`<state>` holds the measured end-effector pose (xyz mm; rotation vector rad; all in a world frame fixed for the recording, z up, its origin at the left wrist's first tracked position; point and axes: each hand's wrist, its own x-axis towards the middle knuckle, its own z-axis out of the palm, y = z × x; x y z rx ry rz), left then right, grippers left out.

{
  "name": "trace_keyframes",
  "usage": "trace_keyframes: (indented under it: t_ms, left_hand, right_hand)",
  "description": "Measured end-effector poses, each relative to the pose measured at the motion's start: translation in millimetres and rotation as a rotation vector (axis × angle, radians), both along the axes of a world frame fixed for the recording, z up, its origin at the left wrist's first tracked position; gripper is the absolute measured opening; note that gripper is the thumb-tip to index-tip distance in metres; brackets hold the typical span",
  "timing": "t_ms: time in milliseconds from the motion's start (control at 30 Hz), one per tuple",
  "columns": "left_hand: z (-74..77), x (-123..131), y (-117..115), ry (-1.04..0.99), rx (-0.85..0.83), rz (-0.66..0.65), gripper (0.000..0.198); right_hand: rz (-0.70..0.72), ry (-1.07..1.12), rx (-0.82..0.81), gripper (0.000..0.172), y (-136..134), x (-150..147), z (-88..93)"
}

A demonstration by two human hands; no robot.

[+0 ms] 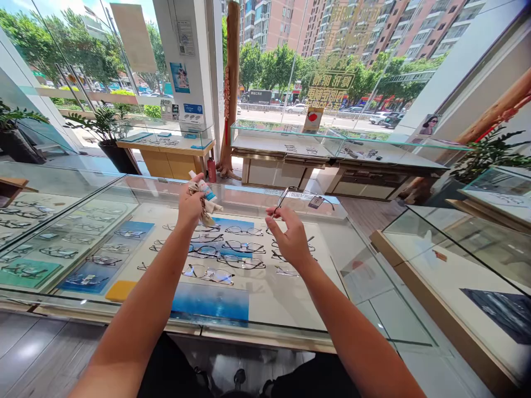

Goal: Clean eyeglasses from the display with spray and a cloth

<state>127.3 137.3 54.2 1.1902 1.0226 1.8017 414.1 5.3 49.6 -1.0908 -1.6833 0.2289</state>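
Holding cloth (207, 215) and bottle (208, 192) in left hand (191, 203), left of the frame's centre; pinching glasses (305, 192) in right hand (291, 235), right of centre, over tabletop (338, 228).

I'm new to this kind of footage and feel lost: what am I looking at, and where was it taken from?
There is no machine here: a person works with two bare hands. The single picture comes from a camera worn on the head, looking forward and down, so the forearms reach in from below. The left hand holds a small white container together with a crumpled cloth. The right hand holds a pair of glasses. Below the hands is a glass display case, with rows of eyeglasses laid out in it.
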Motion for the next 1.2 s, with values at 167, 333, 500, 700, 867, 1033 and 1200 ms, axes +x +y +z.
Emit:
trace_keyframes:
  t_ms: [167, 333, 500, 700, 867, 1033, 1200]
  left_hand:
    - [17.1, 4, -19, -0.269, -0.026, -0.135, 0.052]
    - [17.1, 11, -27, -0.322, -0.011, -0.213, 0.067]
    - [19.7, 21, -38, -0.415, -0.220, -0.476, 0.044]
    - [24.3, 34, -58, -0.386, -0.268, -0.632, 0.055]
    - [27.4, 40, -66, -0.395, -0.226, -0.768, 0.046]
    - [33.4, 40, -71, -0.381, -0.291, -0.831, 0.059]
    - [38.7, 40, -75, -0.322, -0.355, -0.889, 0.091]
  right_hand:
    - [-0.006, -0.009, 0.008, 0.032, 2, 2, -0.4]
    - [-0.012, -0.012, 0.000, 0.032, 5, 2, -2.0]
    - [-0.025, -0.002, -0.016, 0.032, 7, 4, -3.5]
    - [-0.024, -0.001, -0.020, 0.033, 6, 6, -2.4]
    - [-0.020, 0.015, -0.039, 0.032, 6, 6, -1.1]
    - [0.013, 0.050, -0.059, 0.032, 3, 5, 0.4]
    - [0.104, 0.117, -0.131, 0.037, -1, 3, 6.0]
